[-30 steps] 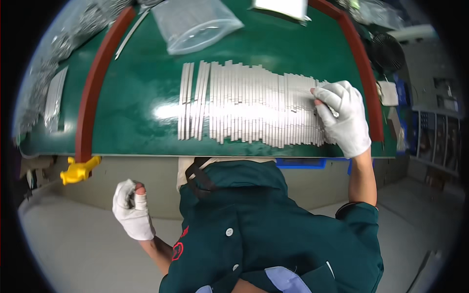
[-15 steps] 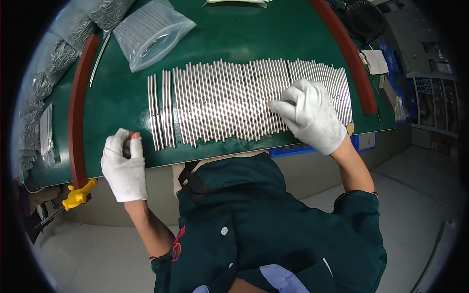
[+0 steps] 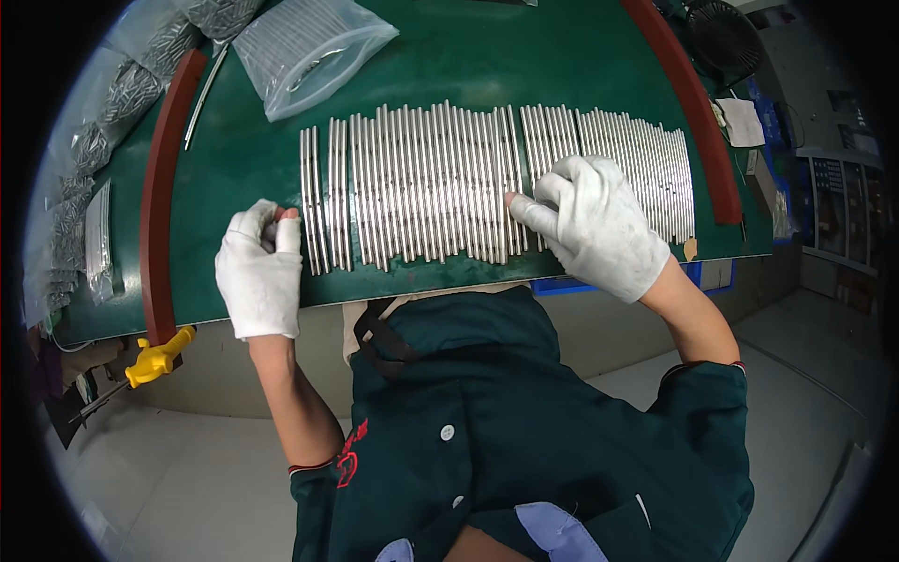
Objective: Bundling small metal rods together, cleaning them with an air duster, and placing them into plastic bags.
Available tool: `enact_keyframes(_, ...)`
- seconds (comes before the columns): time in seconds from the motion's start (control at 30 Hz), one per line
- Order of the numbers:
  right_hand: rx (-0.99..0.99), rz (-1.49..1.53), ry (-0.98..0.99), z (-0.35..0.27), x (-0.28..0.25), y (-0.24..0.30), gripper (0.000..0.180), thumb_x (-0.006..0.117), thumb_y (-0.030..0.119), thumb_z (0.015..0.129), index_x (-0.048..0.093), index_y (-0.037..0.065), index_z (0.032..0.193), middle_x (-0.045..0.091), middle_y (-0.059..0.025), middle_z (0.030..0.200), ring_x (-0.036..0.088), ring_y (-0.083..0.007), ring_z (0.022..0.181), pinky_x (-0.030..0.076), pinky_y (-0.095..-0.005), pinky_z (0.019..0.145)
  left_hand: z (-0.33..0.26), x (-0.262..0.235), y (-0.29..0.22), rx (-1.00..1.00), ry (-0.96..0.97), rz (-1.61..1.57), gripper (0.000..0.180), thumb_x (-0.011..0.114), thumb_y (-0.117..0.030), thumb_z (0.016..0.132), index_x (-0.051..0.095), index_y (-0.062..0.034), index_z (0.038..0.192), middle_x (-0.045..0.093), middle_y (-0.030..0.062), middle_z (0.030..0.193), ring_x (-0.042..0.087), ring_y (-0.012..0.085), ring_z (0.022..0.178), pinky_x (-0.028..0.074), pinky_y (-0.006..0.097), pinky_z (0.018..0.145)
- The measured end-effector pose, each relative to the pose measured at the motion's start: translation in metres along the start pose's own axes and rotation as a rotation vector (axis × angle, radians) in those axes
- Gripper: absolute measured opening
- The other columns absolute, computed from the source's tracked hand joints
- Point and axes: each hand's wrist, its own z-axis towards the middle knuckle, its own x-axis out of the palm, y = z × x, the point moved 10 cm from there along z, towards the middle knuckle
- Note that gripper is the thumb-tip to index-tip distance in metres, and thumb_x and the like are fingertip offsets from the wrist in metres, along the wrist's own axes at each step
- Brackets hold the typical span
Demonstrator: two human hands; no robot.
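Note:
A wide row of slim silver metal rods (image 3: 426, 187) lies side by side on the green tabletop, with narrow gaps splitting it into groups. My right hand (image 3: 595, 220), in a white glove with a bare thumb tip, rests over the right half of the row. Its thumb touches rods beside a gap, apart from the bent fingers. Just off the row's left end is my left hand (image 3: 262, 272), also gloved, its fingers curled in and the bare thumb and finger tips close together. Nothing shows between them.
Red bars (image 3: 161, 206) flank the work area, the left one with a yellow clamp (image 3: 159, 358) at its near end. A clear bag of rods (image 3: 304, 56) lies at the back left. More filled bags (image 3: 131, 94) line the left edge. A dark fan (image 3: 726, 42) stands at the far right.
My left hand has moved forward and right, closer to the row's left end. My right hand has slid left over the rods, and a new gap shows by its thumb. The view has shifted slightly.

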Motion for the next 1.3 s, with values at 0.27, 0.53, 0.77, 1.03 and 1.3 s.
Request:
enact_keyframes(0.27, -0.009, 0.006, -0.189, 0.012, -0.021, -0.02, 0.017, 0.063, 0.013, 0.069, 0.063, 0.013, 0.085, 0.052, 0.0008, 0.074, 0.049, -0.0172, 0.078, 0.041, -0.0309, 0.067, 0.005, 0.005, 0.0, -0.026, 0.048, 0.067, 0.024, 0.067, -0.019, 0.076, 0.064, 0.0002, 0.091, 0.061, 0.0099, 0.075, 0.059, 0.0215, 0.063, 0.047, 0.031, 0.062)
enact_keyframes(0.53, -0.219, -0.233, -0.064, 0.026, -0.008, -0.006, 0.003, 0.056, 0.008, 0.066, 0.055, 0.006, 0.067, 0.052, -0.0033, 0.069, 0.052, -0.018, 0.072, 0.043, -0.0291, 0.057, 0.01, 0.013, -0.011, 0.019, 0.064, 0.09, 0.024, 0.066, -0.018, 0.076, 0.064, 0.0005, 0.091, 0.062, 0.0105, 0.077, 0.06, 0.0217, 0.064, 0.047, 0.031, 0.063)
enact_keyframes(0.77, -0.442, -0.381, -0.081, 0.039, -0.005, 0.009, 0.007, 0.057, 0.01, 0.071, 0.053, 0.004, 0.07, 0.045, -0.0017, 0.062, 0.049, -0.0153, 0.064, 0.043, -0.0276, 0.056, 0.01, 0.015, -0.005, -0.038, 0.076, 0.052, 0.023, 0.066, -0.017, 0.077, 0.063, 0.0004, 0.092, 0.063, 0.0097, 0.079, 0.061, 0.0197, 0.066, 0.048, 0.031, 0.064)
enact_keyframes(1.03, -0.733, -0.32, -0.008, 0.04, 0.004, 0.026, 0.033, 0.054, 0.008, 0.076, 0.057, 0.0, 0.108, 0.045, -0.0007, 0.061, 0.048, -0.0158, 0.063, 0.041, -0.0287, 0.052, 0.016, 0.029, -0.025, -0.081, 0.125, 0.272, 0.036, 0.065, -0.035, 0.075, 0.063, -0.0054, 0.094, 0.063, 0.0123, 0.087, 0.061, 0.0305, 0.08, 0.049, 0.04, 0.071)
enact_keyframes(1.3, -0.82, -0.29, 0.053, 0.059, 0.015, 0.055, 0.029, 0.055, 0.012, 0.075, 0.058, -0.003, 0.099, 0.046, -0.0025, 0.064, 0.047, -0.0167, 0.064, 0.041, -0.0291, 0.053, 0.022, 0.025, -0.016, -0.11, 0.125, 0.32, 0.039, 0.062, -0.035, 0.077, 0.062, -0.0021, 0.099, 0.063, 0.0125, 0.089, 0.061, 0.0296, 0.08, 0.048, 0.037, 0.073)
